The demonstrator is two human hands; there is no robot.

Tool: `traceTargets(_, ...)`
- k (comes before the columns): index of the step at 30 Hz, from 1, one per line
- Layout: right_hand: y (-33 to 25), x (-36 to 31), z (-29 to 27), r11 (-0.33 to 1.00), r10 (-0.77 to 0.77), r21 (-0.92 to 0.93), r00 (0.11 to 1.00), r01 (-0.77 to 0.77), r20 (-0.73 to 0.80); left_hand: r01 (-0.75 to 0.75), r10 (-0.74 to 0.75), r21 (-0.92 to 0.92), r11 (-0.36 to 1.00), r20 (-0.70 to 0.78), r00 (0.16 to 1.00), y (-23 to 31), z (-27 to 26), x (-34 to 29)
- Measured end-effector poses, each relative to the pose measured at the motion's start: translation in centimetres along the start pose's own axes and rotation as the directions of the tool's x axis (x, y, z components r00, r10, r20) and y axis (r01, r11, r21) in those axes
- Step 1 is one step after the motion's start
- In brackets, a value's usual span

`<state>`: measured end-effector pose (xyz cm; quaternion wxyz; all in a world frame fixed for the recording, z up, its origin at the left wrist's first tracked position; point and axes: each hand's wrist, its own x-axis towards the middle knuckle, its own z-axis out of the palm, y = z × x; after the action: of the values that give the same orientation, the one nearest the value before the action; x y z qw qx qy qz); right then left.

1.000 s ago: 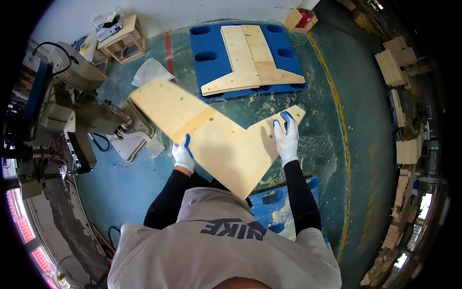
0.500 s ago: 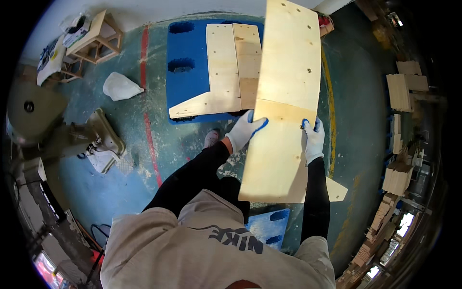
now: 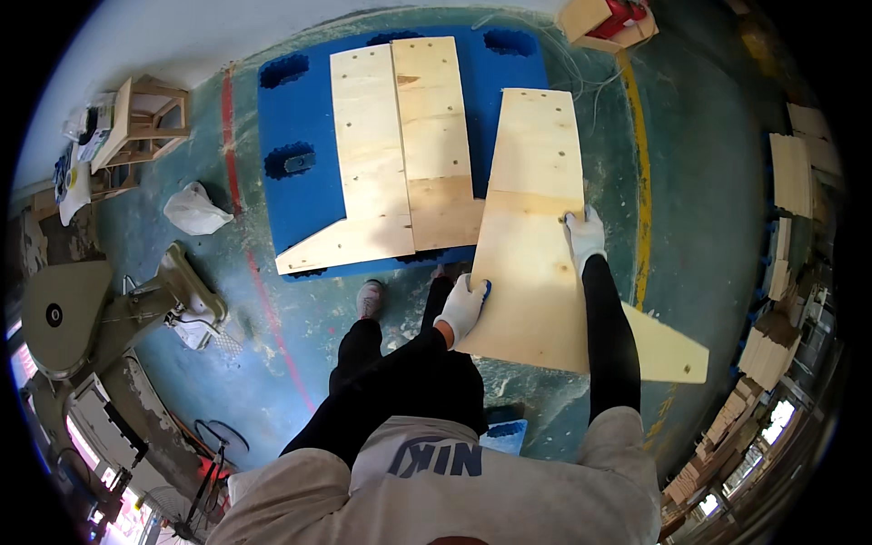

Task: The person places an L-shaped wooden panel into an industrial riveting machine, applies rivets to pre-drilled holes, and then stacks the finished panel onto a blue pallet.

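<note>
I hold a large pale plywood panel (image 3: pixel 531 245) in both gloved hands, in front of me and to the right. Its long body has holes along the edges, and a pointed foot juts out to the right past my forearm. My left hand (image 3: pixel 463 307) grips its left edge low down. Higher up, my right hand (image 3: pixel 586 234) has its thumb over the right edge; the other fingers are behind the wood. Two similar panels lie side by side on a blue plastic pallet (image 3: pixel 304 209): a left panel (image 3: pixel 372 145) with its foot pointing left, and a right panel (image 3: pixel 431 127).
A white bag (image 3: pixel 195 209) lies on the floor at left, near a grey-green machine (image 3: pixel 68 318). Wooden stools (image 3: pixel 141 127) stand at the far left. Beyond the pallet is a wooden box (image 3: pixel 599 23) with red things. Stacked boards (image 3: pixel 788 177) line the right.
The panel in my hands has come down and nearer, its far end now right of the two lying panels. My left hand has slid lower along its edge. The view has shifted too.
</note>
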<state>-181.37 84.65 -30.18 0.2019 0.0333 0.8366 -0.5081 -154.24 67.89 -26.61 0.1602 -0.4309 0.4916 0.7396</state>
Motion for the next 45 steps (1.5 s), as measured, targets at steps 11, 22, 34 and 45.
traceTargets(11,5.0,17.9,-1.2,0.984,0.064,-0.174,0.982,-0.032,0.178,0.196,-0.211,-0.151,0.969,-0.094,0.973,10.7,8.5,7.8)
traceTargets(22,2.8,17.2,2.2,0.986,0.096,-0.157,0.960,-0.055,0.262,0.169,-0.207,-0.212,0.963,-0.173,0.963,9.0,7.6,8.6)
traceTargets(34,1.3,10.1,8.3,0.998,0.050,-0.031,0.990,-0.046,0.129,-0.133,0.085,-0.127,0.983,-0.324,0.942,1.9,2.0,8.7)
traceTargets(45,7.6,9.9,24.7,0.960,0.038,0.266,0.985,-0.082,0.166,-0.221,0.177,-0.064,0.973,-0.402,0.898,-8.2,-10.5,18.9)
